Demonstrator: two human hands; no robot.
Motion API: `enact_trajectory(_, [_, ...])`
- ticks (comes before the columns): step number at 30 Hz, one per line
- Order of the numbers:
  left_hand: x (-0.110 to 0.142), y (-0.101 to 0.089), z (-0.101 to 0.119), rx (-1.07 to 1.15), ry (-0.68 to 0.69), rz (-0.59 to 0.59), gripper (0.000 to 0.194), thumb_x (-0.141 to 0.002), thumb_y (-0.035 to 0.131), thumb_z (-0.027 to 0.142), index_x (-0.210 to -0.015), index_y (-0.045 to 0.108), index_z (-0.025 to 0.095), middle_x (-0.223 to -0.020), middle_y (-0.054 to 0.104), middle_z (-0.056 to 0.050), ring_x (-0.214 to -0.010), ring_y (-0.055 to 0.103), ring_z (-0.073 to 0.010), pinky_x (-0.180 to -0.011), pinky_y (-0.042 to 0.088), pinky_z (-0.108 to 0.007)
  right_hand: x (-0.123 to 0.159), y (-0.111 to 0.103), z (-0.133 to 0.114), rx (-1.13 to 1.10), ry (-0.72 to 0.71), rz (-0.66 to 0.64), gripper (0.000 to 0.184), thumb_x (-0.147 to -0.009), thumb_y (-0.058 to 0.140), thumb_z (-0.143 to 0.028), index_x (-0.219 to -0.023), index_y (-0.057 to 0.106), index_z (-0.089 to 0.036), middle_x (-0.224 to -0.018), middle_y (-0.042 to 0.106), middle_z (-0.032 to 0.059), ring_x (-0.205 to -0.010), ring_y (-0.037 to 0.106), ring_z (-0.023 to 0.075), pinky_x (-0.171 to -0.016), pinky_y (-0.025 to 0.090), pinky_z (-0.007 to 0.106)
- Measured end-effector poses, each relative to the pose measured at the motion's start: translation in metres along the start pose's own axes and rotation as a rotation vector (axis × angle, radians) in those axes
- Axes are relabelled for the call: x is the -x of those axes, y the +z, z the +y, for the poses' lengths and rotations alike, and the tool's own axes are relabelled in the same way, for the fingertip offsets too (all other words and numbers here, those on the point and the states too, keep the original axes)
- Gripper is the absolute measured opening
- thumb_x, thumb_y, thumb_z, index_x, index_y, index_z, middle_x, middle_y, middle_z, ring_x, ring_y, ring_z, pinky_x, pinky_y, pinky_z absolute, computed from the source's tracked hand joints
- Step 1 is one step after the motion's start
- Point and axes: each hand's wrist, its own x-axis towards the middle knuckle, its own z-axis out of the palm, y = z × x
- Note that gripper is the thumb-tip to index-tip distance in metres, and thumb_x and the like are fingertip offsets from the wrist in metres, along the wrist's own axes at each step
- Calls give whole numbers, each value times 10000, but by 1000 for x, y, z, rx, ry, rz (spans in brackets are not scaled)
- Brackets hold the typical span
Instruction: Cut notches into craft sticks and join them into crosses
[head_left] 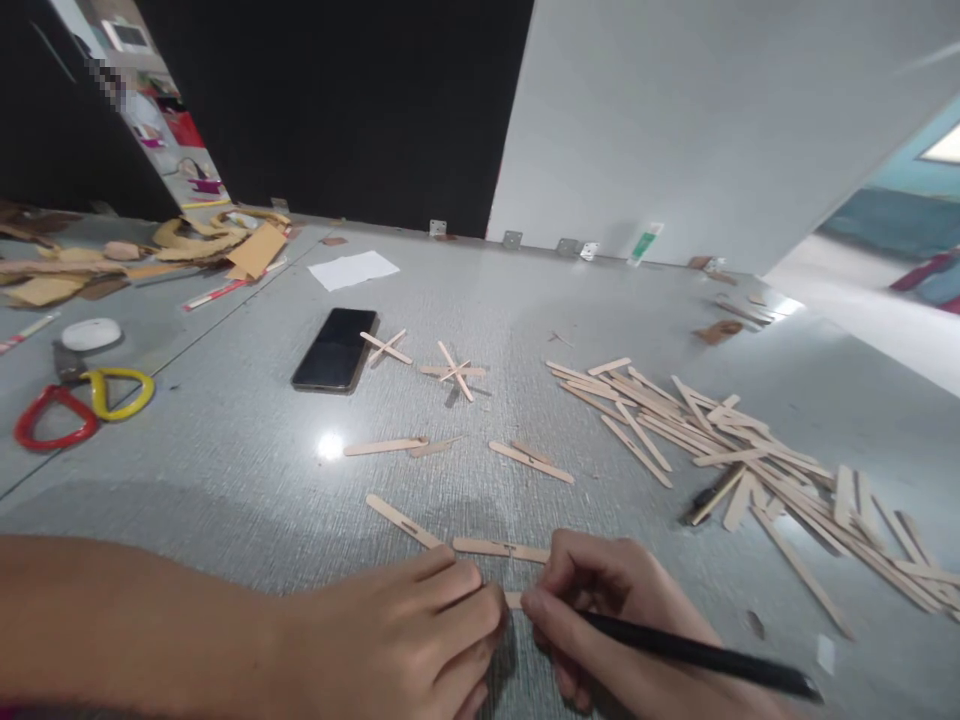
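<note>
My left hand (405, 630) is closed at the near edge of the view, its fingers pressing down on a wooden craft stick (513, 600). Only a short piece of that stick shows between my hands. In my right hand (615, 610) is a black pen (697, 650), its tip hidden behind the fingers at the stick. Just beyond my hands lie two more craft sticks, one slanted (401, 520) and one nearly level (480, 546), both with a dark mark at the middle. Farther off are another marked stick (532, 462) and a pale stick (382, 447).
Crossed sticks (454, 371) lie beside a black phone (336, 350). A loose heap of craft sticks (712, 440) spreads at right. Scissors (82, 400) with red and yellow handles, a white mouse (91, 334) and cardboard scraps (202, 245) are at left. Upright panels (600, 120) stand behind the table.
</note>
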Motion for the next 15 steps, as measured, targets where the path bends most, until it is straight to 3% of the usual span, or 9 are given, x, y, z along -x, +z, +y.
enact_trajectory(10, [1,-1,0,-15,1,-36,172,-974,661,196,-898,774,91,-953,740,-122,-829,639,-236,-760,550,-360,-7,8,6,1,37,43,407,-1025,628,-513,-767,574,-203,-535,603,-49,-451,546,86,-458,444,186])
enact_trajectory(15, [1,-1,-1,-10,-15,-44,157,-951,668,163,-978,769,47,-921,714,-135,-826,628,-239,-768,551,-367,-5,5,2,42,21,53,402,-944,742,-493,-738,541,-212,-535,546,-71,-490,531,90,-473,405,191])
